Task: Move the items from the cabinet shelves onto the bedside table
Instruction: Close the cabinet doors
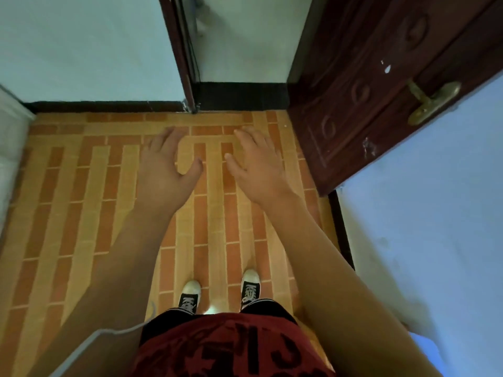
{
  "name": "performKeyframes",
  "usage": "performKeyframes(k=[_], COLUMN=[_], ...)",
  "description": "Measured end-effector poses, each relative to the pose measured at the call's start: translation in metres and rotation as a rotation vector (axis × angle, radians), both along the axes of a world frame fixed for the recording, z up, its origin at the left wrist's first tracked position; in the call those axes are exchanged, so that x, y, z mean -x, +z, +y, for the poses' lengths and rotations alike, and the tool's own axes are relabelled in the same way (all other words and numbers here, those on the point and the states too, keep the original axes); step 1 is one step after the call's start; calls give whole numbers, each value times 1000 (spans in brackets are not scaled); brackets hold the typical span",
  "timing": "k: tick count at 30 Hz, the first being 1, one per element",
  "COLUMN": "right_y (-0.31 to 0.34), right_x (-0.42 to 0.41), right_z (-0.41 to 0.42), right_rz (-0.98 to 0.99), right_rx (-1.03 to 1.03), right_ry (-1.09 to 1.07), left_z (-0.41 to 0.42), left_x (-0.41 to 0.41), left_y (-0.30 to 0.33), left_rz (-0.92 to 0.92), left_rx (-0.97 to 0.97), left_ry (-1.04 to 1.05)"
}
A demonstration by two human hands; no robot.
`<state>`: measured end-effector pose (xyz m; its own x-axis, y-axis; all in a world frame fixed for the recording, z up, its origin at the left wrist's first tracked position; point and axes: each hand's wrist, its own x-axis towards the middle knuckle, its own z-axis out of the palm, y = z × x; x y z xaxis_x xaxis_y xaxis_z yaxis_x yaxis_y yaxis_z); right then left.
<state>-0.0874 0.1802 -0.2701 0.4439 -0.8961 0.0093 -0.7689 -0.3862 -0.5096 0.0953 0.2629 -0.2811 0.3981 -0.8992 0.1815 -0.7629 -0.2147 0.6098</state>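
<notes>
I see no cabinet items or bedside table. Beyond my fingers lies the orange brick-patterned floor [81,186]; to their right stands a dark carved door [367,91] with a brass handle [432,102]. My left hand [166,170] and right hand [258,164] hang spread, fingers relaxed, holding nothing.

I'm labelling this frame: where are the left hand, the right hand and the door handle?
left hand [163,170], head view, back of the hand.
right hand [257,165], head view, back of the hand.
door handle [435,102], head view, middle of the brass lever.
</notes>
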Motion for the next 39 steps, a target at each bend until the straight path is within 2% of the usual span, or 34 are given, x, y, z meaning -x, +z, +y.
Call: performKeyframes(k=[9, 18, 39], right_y=[26, 55, 100], right_x=[-86, -206, -498], right_z=[-11, 47, 267], right_rz=[-54, -84, -139], right_rx=[26, 79, 226], right_ry=[355, 656, 1010], left_z=[53, 148, 399], left_x=[-55, -135, -361], left_y=[21, 44, 85], left_rz=[-49, -59, -157], left_rx=[32, 66, 145], left_ry=[370, 665, 984])
